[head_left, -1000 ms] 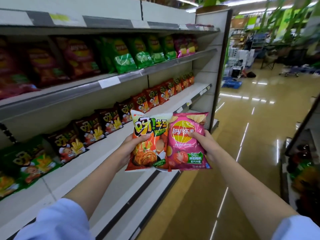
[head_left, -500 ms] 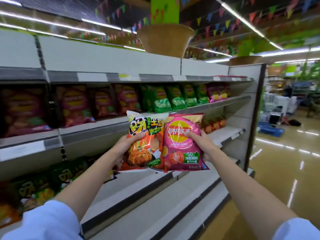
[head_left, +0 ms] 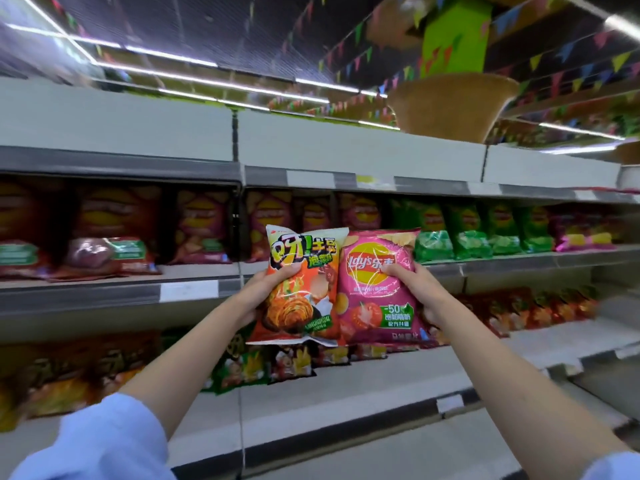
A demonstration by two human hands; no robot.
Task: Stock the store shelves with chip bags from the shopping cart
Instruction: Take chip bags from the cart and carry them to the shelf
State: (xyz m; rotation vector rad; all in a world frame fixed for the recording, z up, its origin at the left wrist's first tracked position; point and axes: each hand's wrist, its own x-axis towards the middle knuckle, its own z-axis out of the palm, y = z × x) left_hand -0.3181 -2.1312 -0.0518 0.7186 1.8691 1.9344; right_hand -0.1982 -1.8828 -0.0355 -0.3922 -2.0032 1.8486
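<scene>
Head cam: I see my left hand [head_left: 266, 289] gripping the orange chip bag [head_left: 301, 289] by its left edge, right hand [head_left: 420, 289] gripping the pink chip bag [head_left: 379, 289] by its right edge. Both bags upright, edges touching, held in front of the shelves [head_left: 194, 292]. Red bags [head_left: 204, 226] and green bags [head_left: 467, 230] line the upper shelf behind.

Left hand [head_left: 258, 292], right hand [head_left: 420, 292] raised, fingers curled.
</scene>
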